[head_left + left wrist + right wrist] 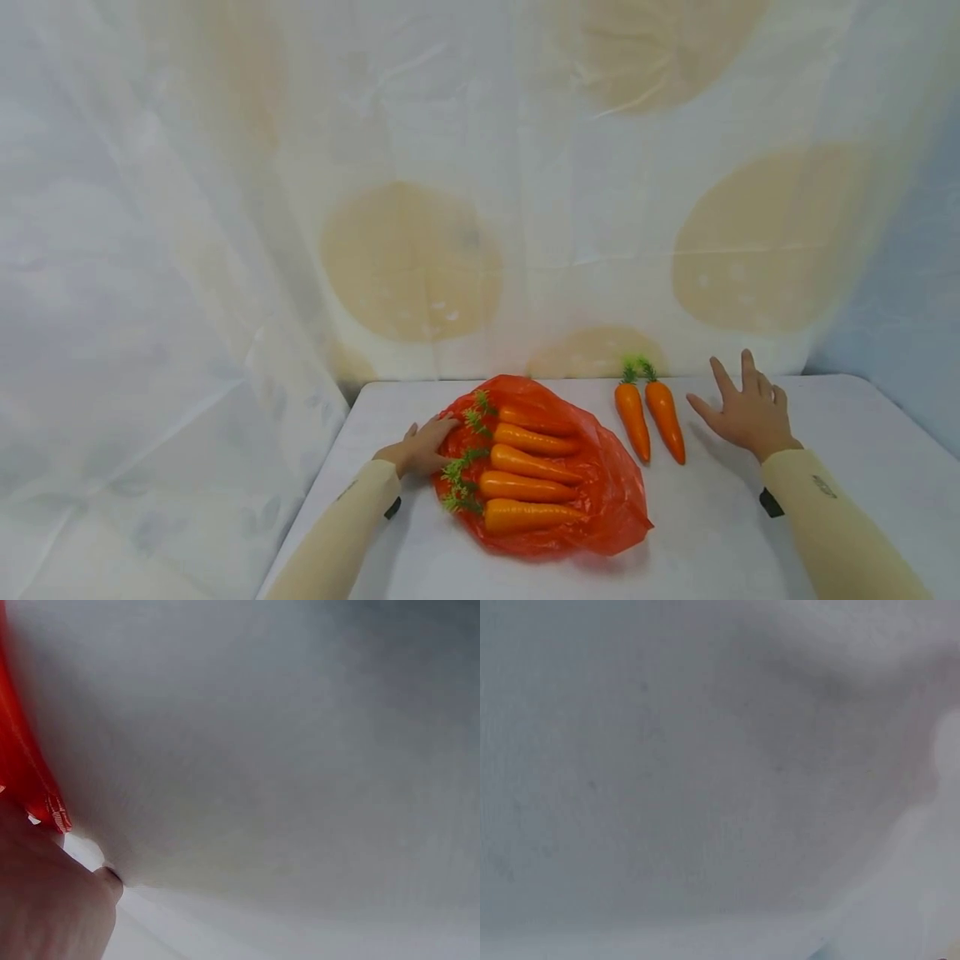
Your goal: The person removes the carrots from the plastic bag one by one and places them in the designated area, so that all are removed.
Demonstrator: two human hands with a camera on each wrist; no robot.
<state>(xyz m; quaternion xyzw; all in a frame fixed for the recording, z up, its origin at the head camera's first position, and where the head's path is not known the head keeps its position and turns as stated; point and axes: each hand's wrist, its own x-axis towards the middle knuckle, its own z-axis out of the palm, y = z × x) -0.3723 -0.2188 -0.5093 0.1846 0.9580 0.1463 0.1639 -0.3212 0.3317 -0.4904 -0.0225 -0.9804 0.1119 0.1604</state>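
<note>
A red plastic bag (611, 492) lies spread on the table, with several orange carrots (532, 486) in a row on it, their green leafy tops pointing left. My left hand (420, 448) holds the bag's left edge, beside the carrot tops. In the left wrist view, part of that hand (52, 900) meets the red bag (22, 761); most of the fingers are hidden. Two more carrots (632, 419) lie side by side right of the bag, leafy tops away from me. Right of them, my right hand (753, 417) is raised over the table with fingers spread, holding nothing.
The white table (712, 542) has its far edge against a pale curtain (570, 200) with large tan round spots. More pale sheeting (150, 333) hangs at the left, and a bluish-white sheet (915, 333) at the right.
</note>
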